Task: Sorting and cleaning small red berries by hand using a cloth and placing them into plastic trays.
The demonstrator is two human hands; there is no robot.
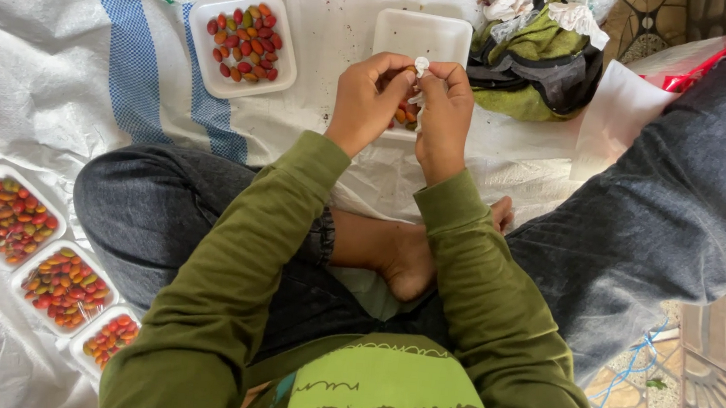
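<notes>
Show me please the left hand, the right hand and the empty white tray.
left hand (365, 99), head view, on its back.
right hand (443, 115), head view, on its back.
empty white tray (421, 36), head view, on its bare floor.

Both hands, left hand (370, 100) and right hand (443, 115), pinch a white scrap (422, 64) (above a foam tray (421, 36)).

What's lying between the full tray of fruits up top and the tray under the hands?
In the head view, only bare white sheet separates the full tray from the tray beneath the hands; left hand and right hand pinch something small and white.
</notes>
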